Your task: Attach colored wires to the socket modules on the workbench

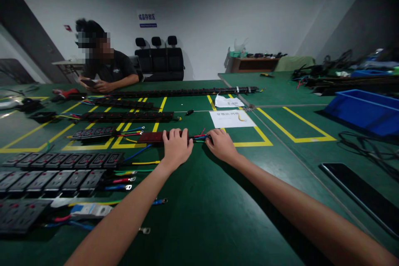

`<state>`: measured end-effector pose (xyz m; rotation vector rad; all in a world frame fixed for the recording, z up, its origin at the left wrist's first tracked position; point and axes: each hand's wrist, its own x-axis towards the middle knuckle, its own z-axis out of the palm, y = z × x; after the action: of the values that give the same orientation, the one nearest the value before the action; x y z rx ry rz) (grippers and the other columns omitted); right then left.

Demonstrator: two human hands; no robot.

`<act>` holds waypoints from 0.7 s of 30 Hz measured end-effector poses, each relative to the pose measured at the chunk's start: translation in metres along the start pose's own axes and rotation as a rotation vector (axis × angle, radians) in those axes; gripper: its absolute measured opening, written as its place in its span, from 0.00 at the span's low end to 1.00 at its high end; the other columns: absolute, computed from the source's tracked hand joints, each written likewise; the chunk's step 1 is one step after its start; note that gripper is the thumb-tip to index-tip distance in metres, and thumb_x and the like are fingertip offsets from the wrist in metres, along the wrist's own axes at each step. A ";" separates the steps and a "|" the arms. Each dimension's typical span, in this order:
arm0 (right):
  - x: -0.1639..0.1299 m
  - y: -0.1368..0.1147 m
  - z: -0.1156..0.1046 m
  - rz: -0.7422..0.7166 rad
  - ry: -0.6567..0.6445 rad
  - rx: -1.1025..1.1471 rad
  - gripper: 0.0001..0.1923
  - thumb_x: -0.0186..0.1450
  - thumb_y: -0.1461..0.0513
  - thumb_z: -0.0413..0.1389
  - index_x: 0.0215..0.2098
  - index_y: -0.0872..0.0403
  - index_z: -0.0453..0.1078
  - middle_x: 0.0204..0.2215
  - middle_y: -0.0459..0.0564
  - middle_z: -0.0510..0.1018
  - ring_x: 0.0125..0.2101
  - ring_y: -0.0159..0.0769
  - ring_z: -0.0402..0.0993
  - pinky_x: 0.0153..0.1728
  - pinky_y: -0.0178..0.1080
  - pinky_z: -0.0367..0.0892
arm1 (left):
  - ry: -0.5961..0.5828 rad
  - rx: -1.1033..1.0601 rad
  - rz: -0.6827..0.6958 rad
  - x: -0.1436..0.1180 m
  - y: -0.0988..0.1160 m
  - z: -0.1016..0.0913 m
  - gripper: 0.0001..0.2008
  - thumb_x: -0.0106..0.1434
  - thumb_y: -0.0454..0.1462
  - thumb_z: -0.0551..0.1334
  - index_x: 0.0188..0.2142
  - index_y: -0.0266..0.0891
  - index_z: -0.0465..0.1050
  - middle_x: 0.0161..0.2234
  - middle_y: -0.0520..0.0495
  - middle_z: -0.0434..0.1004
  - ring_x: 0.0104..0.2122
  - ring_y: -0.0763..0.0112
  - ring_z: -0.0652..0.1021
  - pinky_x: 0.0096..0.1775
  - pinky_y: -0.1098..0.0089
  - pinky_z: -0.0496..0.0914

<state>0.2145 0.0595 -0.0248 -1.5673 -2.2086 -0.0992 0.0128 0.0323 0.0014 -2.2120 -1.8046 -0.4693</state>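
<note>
My left hand (176, 146) lies over the right end of a dark red socket strip (151, 136) on the green table, fingers curled over it. Just to its right, my right hand (220, 144) pinches the bundle of coloured wires (199, 137) that comes out of that strip's end. Both arms reach far forward across the table.
Rows of black socket strips (62, 160) with coloured leads lie at the left. A long black strip (187, 91) runs across the far side, where a seated person (106, 70) handles something. White paper sheets (232, 118), a blue bin (364, 110) and a dark flat panel (358, 193) are at the right.
</note>
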 end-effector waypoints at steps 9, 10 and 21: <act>0.000 -0.002 -0.003 0.006 -0.004 0.001 0.11 0.73 0.59 0.51 0.44 0.53 0.75 0.45 0.56 0.80 0.47 0.47 0.71 0.46 0.44 0.63 | 0.013 0.007 0.006 0.001 -0.002 0.001 0.24 0.73 0.46 0.52 0.61 0.38 0.70 0.57 0.33 0.75 0.58 0.46 0.71 0.64 0.37 0.58; 0.000 -0.002 -0.003 0.008 -0.005 -0.001 0.11 0.73 0.59 0.51 0.44 0.53 0.75 0.45 0.56 0.80 0.47 0.47 0.71 0.46 0.44 0.63 | 0.008 0.005 0.006 0.001 -0.001 0.001 0.24 0.73 0.46 0.51 0.61 0.38 0.70 0.57 0.33 0.75 0.58 0.46 0.71 0.64 0.37 0.58; 0.000 -0.003 -0.004 0.009 -0.011 0.002 0.11 0.73 0.59 0.51 0.44 0.53 0.75 0.46 0.56 0.80 0.48 0.47 0.71 0.47 0.44 0.63 | -0.001 -0.016 0.004 0.001 -0.002 0.001 0.25 0.73 0.46 0.50 0.62 0.39 0.71 0.57 0.33 0.75 0.58 0.45 0.71 0.64 0.36 0.58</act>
<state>0.2133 0.0572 -0.0211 -1.5803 -2.2094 -0.0862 0.0109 0.0345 0.0010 -2.2267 -1.8021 -0.4845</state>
